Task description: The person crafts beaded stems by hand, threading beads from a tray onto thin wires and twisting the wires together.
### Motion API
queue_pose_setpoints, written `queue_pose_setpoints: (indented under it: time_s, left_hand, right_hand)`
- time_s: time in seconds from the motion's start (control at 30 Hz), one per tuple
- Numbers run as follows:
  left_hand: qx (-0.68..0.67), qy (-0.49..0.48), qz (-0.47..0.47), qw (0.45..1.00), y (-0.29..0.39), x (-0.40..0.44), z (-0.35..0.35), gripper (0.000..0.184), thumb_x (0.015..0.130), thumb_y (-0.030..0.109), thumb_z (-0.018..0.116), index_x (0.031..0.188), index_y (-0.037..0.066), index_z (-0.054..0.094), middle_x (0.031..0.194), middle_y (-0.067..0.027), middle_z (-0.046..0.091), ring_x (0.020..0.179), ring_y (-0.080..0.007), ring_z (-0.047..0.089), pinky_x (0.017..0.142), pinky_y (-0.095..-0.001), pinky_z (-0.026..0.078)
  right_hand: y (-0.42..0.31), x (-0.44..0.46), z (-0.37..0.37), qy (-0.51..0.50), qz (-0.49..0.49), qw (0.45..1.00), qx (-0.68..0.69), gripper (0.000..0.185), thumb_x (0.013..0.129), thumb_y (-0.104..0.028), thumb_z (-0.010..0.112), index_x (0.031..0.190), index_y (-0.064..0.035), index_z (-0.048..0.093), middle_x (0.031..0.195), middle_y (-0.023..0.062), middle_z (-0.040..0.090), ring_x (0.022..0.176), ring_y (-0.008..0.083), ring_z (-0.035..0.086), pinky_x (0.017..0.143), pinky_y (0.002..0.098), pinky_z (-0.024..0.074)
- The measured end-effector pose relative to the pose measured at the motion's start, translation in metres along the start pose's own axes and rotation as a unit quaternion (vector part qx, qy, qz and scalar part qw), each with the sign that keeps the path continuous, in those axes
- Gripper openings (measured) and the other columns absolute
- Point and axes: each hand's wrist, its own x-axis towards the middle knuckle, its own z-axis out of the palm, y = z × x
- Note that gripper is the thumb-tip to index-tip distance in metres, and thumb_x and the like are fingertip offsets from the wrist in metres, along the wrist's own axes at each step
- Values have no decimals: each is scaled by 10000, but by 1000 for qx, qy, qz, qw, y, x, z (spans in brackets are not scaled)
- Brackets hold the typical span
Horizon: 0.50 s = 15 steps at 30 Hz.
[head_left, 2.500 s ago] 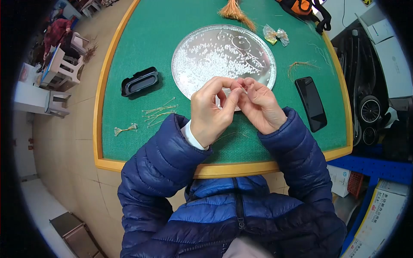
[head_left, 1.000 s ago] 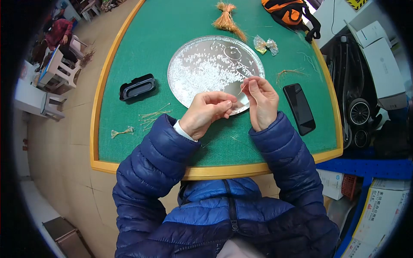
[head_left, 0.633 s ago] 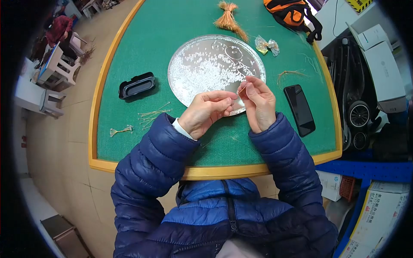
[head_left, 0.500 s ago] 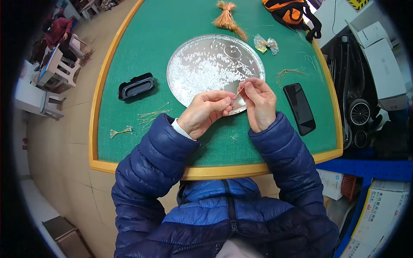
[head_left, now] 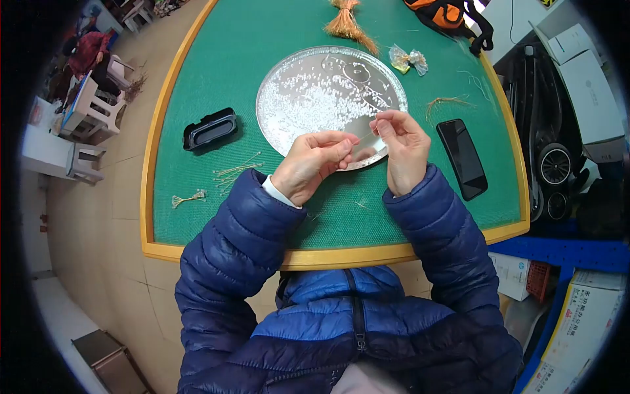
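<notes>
My left hand (head_left: pixel 316 163) pinches one end of a thin, light-coloured wire (head_left: pixel 365 136) between thumb and fingertips. The other end is pinched by my right hand (head_left: pixel 403 150), slightly higher and to the right. Both hands are over the near edge of a round silver tray (head_left: pixel 308 64). Many small white beads (head_left: pixel 303 108) are scattered across it, thickest at the left and middle. Whether a bead is on the wire is too small to tell. Loose wires with beaded tips (head_left: pixel 237 172) and a tied bundle of them (head_left: pixel 189 199) lie left of my left hand.
A black open case (head_left: pixel 210 130) sits left of the tray, a phone (head_left: pixel 462 159) to the right. Beyond are a clear plastic bag (head_left: pixel 407 60), copper-coloured wire bundle (head_left: pixel 346 21), loose wires (head_left: pixel 446 102) and orange-black bag (head_left: pixel 449 16). A wooden edge (head_left: pixel 348 259) borders the green table.
My hands have moved a little apart, the right one shifting right, so more wire shows between them. The whole view has shifted slightly. Both pinches remain closed.
</notes>
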Motion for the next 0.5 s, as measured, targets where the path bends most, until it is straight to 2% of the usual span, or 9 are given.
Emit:
queue_pose_setpoints:
  time_s: [0.03,0.17,0.2,0.33,0.5]
  left_hand:
    - [-1,1,-1,1000,0,0,-1,151,824,25,536,961,-30,570,768,-58,544,673,-93,487,626,-166,423]
    - [30,-60,16,998,0,2,-7,107,830,35,534,917,-16,570,763,-55,539,675,-89,485,612,-163,410]
    - [29,-59,16,998,0,2,-7,107,830,35,534,917,-16,570,763,-55,539,675,-89,485,612,-163,410]
    - [33,-49,30,998,0,1,-5,81,836,40,531,894,-3,566,761,-47,534,676,-83,487,609,-162,405]
    - [74,-43,69,994,-1,1,-5,83,831,46,546,893,-1,573,750,-43,540,652,-79,484,599,-164,401]
  right_hand:
    - [0,0,0,0,1,1000,-1,93,780,61,537,837,0,577,806,85,603,730,138,561,697,223,460]
    - [-3,0,-2,-14,-109,976,-187,136,723,99,532,768,-18,583,765,57,599,664,140,553,622,222,454]
    - [-4,0,-2,-15,-108,976,-187,136,723,99,532,768,-18,583,765,57,599,664,140,553,622,222,454]
    - [-8,-1,-2,-18,-201,925,-321,180,664,120,529,743,-32,582,725,51,586,601,157,534,561,235,437]
    - [-10,-4,0,-16,-226,905,-361,203,642,125,520,743,-39,584,696,56,566,570,175,514,534,249,424]
